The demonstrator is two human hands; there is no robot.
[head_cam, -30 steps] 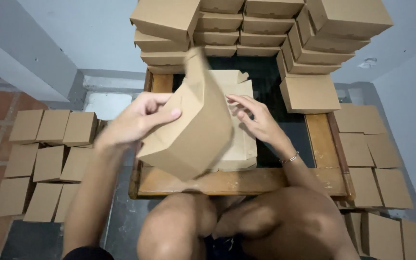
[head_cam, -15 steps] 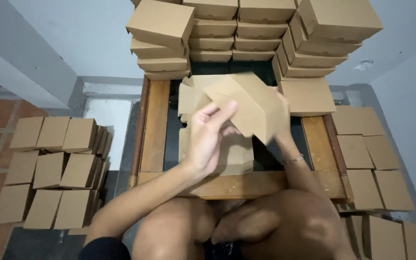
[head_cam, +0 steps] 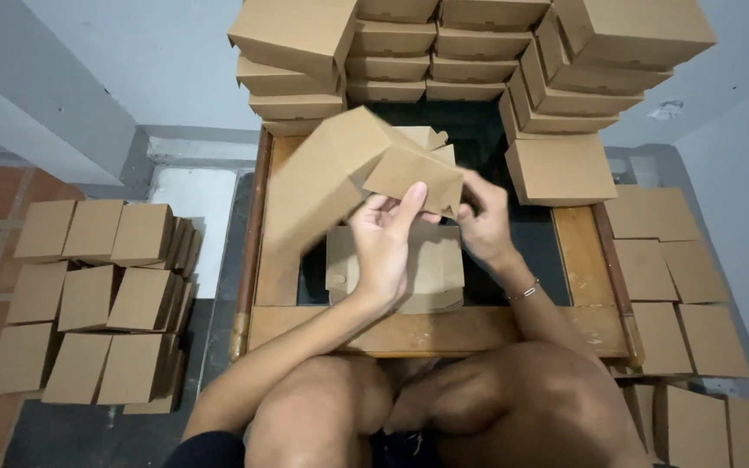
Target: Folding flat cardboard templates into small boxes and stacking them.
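Note:
Both hands hold a brown cardboard box [head_cam: 340, 178] in the air above a wooden-framed table [head_cam: 444, 329]. My left hand [head_cam: 385, 243] is under the box with its fingers up against a side flap. My right hand [head_cam: 481, 218] pinches the flap's right end. The box is partly folded and tilts up to the left. Beneath the hands a stack of flat box blanks [head_cam: 431, 273] lies on the table's dark top.
Finished boxes are piled high at the table's far edge [head_cam: 444, 52], with one lower box [head_cam: 559, 169] at the right. More boxes stand in rows on the floor at the left [head_cam: 97, 299] and the right [head_cam: 682, 299]. My knees are at the table's near edge.
The box has swung from in front of me up and to the left. My left hand went from its outer left side to underneath it, and a side flap is now folded between both hands.

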